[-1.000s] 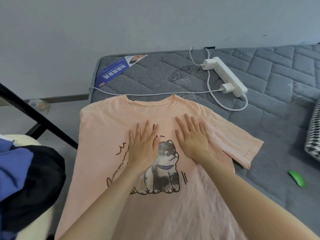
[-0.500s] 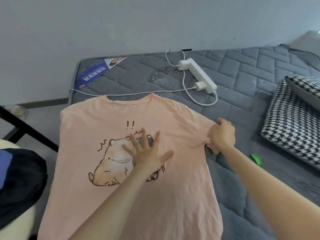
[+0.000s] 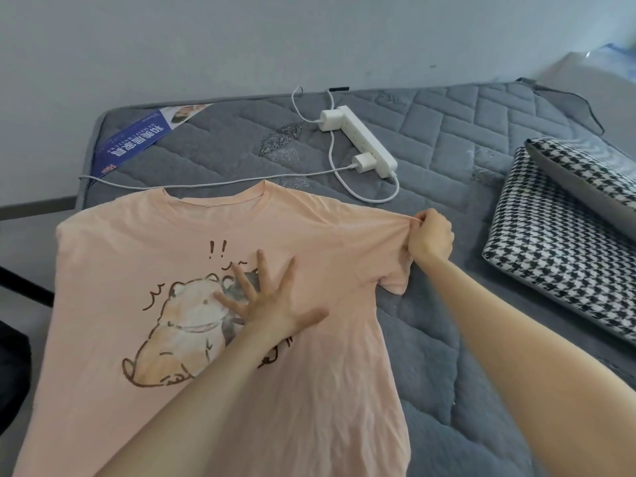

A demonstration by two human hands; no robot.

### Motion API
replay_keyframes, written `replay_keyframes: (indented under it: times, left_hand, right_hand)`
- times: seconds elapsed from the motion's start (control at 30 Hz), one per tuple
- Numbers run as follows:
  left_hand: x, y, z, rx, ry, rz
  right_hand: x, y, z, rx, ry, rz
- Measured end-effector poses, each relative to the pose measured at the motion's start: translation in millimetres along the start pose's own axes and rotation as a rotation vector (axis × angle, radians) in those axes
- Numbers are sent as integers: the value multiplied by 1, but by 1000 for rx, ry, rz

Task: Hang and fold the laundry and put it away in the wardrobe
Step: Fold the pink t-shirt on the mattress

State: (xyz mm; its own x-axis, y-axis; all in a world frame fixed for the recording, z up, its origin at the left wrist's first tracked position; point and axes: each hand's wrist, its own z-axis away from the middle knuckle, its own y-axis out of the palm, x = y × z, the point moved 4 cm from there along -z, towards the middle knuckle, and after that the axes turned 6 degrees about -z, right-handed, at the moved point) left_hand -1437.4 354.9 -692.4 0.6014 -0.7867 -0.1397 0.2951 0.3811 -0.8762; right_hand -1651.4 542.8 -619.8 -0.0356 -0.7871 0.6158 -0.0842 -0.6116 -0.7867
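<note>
1. Pressing on the peach T-shirt (image 3: 309, 390), the left hand (image 3: 272, 308) lies flat on the printed cartoon. Its grip is wide, with the fingers straight and spread, holding nothing.
2. The T-shirt lies front up on the grey quilted mattress (image 3: 447, 356), with the hem nearest and the collar farthest. Its left side runs over the mattress's left edge.
3. Farther right, the right hand (image 3: 430, 237) has its grip closed tight, pinching the fabric at the top of the right sleeve. Creases fan out from the pinch, and the sleeve hangs bunched below the wrist.
4. Right of the shirt is a strip of bare mattress, then two houndstooth cushions (image 3: 557, 249) stacked at the right edge, well apart from the sleeve.
5. Just beyond the collar, a white cable (image 3: 213, 183) crosses the mattress, close to the neckline but not touching it.
6. Farther still lies a white power strip (image 3: 364, 139) with a charger plugged in, and a cord loops beside it.
7. At the far left corner there is a blue label (image 3: 137, 142) on the mattress, close to the wall.
</note>
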Motion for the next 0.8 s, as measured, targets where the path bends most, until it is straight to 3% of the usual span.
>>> replay_keyframes:
  times: [0.17, 0.4, 0.57, 0.8]
  left_hand:
    - [0, 0, -2, 23, 10, 7]
    - [-1, -5, 3, 22, 18, 20]
    - [-1, -7, 7, 18, 29, 14]
    - [5, -3, 11, 36, 81, 34]
  right_hand:
    - [-11, 14, -3, 42, 38, -21]
    - [-28, 7, 35, -143, 94, -355]
    - [-50, 7, 70, 90, 106, -238]
    - [-58, -5, 89, 260, 240, -280]
